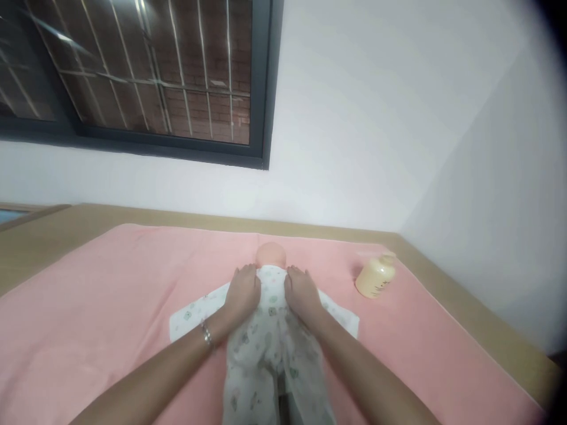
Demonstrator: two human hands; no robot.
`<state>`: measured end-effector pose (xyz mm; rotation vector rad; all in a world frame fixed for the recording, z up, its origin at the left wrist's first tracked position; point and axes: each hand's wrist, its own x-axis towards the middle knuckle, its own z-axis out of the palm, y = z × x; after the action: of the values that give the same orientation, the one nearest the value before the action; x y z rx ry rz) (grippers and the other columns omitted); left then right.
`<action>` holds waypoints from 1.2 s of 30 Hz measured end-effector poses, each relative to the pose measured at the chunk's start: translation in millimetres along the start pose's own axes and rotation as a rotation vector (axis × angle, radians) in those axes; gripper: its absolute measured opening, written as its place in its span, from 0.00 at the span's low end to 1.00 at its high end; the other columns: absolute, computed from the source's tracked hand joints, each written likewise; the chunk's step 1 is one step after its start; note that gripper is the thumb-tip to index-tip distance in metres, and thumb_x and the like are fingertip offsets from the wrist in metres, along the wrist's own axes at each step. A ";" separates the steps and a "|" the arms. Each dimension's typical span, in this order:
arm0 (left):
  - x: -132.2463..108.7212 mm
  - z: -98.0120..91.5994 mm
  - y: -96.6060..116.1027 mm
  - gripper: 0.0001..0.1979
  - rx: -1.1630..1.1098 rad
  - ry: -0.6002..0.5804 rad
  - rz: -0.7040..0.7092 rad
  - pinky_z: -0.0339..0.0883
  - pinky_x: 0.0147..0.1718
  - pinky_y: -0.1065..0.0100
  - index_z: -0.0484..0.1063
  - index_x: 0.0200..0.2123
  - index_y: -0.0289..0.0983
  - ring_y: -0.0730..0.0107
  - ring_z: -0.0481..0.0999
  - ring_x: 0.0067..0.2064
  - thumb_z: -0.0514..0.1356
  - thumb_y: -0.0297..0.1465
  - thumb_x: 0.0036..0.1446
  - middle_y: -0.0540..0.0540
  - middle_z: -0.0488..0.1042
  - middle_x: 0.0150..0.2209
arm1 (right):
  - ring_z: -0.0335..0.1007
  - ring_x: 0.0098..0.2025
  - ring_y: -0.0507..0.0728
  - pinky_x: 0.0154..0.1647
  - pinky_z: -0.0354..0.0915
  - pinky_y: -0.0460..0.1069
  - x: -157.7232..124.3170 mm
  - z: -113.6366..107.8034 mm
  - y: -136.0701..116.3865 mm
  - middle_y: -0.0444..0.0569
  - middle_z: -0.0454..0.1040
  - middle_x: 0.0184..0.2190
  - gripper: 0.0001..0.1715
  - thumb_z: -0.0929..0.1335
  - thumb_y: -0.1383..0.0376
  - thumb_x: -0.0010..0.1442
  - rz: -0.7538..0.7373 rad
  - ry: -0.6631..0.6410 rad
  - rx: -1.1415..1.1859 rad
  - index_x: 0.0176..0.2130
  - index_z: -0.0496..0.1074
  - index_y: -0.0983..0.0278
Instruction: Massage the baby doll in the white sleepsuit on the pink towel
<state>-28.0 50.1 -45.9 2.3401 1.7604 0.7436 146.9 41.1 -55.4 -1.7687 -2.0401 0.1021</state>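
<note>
On the pink cloth [119, 307], right in front of you, the doll [271, 254] lies with its round head toward the wall [354, 147], and the patterned white garment [272, 310] covers it from the neck downward. Your left hand [245, 289] and your right hand [303, 289] rest at the two shoulders of this garment, one on each side of the neck, with fingers close together and a narrow space between the hands. If the fingers pinch the fabric or only press on it, I cannot tell.

As I judge, the placing of the garment over the body is done: its neck edge sits just below the head, and both sleeves spread out to the sides. What is left is less clear: the arms do not show at the sleeve ends, and I see no fastening, so I cannot say if it is closed. The yellow bottle [375, 277] stands apart, near the right edge of the cloth, touched by neither hand.
</note>
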 end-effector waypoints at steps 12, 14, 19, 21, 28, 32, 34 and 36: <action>13.0 3.4 1.1 0.17 0.185 -0.001 -0.063 0.57 0.53 0.52 0.69 0.42 0.28 0.53 0.70 0.50 0.43 0.29 0.62 0.33 0.72 0.44 | 0.44 0.67 0.60 0.65 0.44 0.59 -53.7 10.8 -5.4 0.60 0.56 0.63 0.28 0.52 0.68 0.66 -0.196 0.096 0.007 0.62 0.57 0.75; 14.8 6.3 -0.7 0.18 0.172 0.009 -0.072 0.56 0.55 0.51 0.69 0.43 0.29 0.54 0.69 0.51 0.42 0.27 0.61 0.34 0.73 0.45 | 0.50 0.65 0.59 0.65 0.43 0.59 -35.7 5.9 -4.5 0.59 0.61 0.61 0.27 0.52 0.69 0.65 -0.149 0.068 0.020 0.59 0.62 0.73; -33.8 30.7 6.3 0.26 0.089 0.145 0.135 0.47 0.61 0.47 0.57 0.59 0.27 0.52 0.56 0.64 0.43 0.25 0.58 0.32 0.62 0.60 | 0.70 0.47 0.58 0.62 0.45 0.58 17.5 -8.3 -2.5 0.56 0.76 0.42 0.23 0.53 0.68 0.65 0.058 -0.157 0.039 0.43 0.73 0.68; -50.4 37.6 7.9 0.28 0.072 0.188 0.182 0.48 0.61 0.46 0.52 0.62 0.26 0.50 0.50 0.66 0.44 0.27 0.58 0.31 0.57 0.63 | 0.71 0.44 0.58 0.60 0.47 0.58 16.7 -8.7 -3.7 0.56 0.77 0.38 0.23 0.53 0.67 0.66 0.110 -0.171 0.017 0.39 0.73 0.67; -26.3 17.7 6.0 0.20 0.049 0.099 0.098 0.58 0.54 0.51 0.65 0.52 0.32 0.53 0.66 0.56 0.43 0.33 0.63 0.34 0.70 0.51 | 0.62 0.54 0.61 0.56 0.51 0.54 -27.1 -4.8 -12.9 0.59 0.71 0.49 0.20 0.54 0.70 0.64 -0.071 0.048 -0.080 0.48 0.68 0.69; -3.5 8.6 15.8 0.20 0.145 0.010 -0.064 0.56 0.53 0.53 0.69 0.43 0.29 0.51 0.69 0.52 0.46 0.38 0.63 0.31 0.72 0.44 | 0.68 0.45 0.59 0.50 0.56 0.52 -9.5 -8.3 -14.0 0.57 0.74 0.41 0.20 0.53 0.67 0.66 0.006 -0.015 -0.083 0.42 0.71 0.68; 2.3 7.5 19.9 0.23 0.164 -0.044 -0.167 0.55 0.52 0.53 0.70 0.42 0.27 0.50 0.69 0.51 0.46 0.41 0.62 0.30 0.72 0.44 | 0.70 0.41 0.60 0.45 0.58 0.52 2.5 -8.7 -13.5 0.57 0.75 0.39 0.23 0.52 0.65 0.67 0.050 -0.068 -0.093 0.39 0.72 0.68; 5.7 6.2 21.3 0.26 0.168 -0.083 -0.242 0.53 0.53 0.50 0.70 0.42 0.27 0.48 0.69 0.51 0.46 0.44 0.61 0.29 0.73 0.44 | 0.71 0.40 0.60 0.40 0.59 0.51 10.2 -7.5 -12.8 0.58 0.75 0.38 0.25 0.52 0.64 0.67 0.109 -0.111 -0.083 0.39 0.73 0.68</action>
<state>-5.5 49.9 -41.5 2.1616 2.0912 0.4725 136.9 46.8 -41.6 -1.9665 -2.0505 0.1536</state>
